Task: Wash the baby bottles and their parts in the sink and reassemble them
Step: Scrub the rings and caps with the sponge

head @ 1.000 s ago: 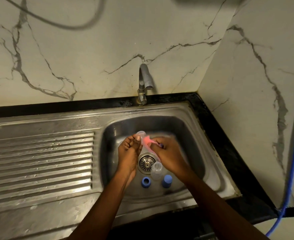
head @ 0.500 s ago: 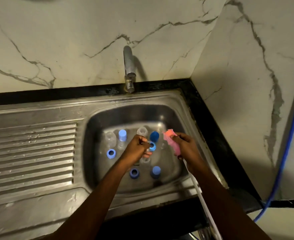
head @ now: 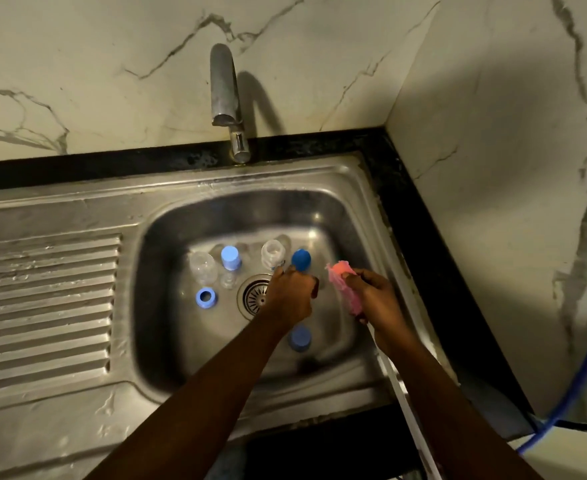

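Since half a second ago, blue ring gone from sight at my left fingertips; left hand (head: 290, 296) now knuckles-up beside the drain (head: 254, 298), fingers curled under. Cannot tell whether they pinch anything. Right hand (head: 373, 301) little changed: fingers wrapped tight round the pink brush (head: 342, 284), its head up and just right of the left hand, its white handle (head: 401, 389) running back along my forearm and over the sink's front edge. Head view, sink (head: 160, 323) basin contents: clear bottle (head: 202, 266) at back left; light blue capped piece (head: 230, 257) just beside it; small clear part (head: 228, 280) in front of those, too blurred to name; blue ring (head: 206, 297) flat on the floor, left of the drain. Open-necked clear bottle (head: 273, 253) and dark blue cap (head: 300, 259) stand at the back, just beyond my left knuckles. Light blue cap (head: 299, 337) sits near the front, between my forearms. Tap (head: 224, 84) over the back rim. Ribbed drainboard (head: 42, 306) to the left.
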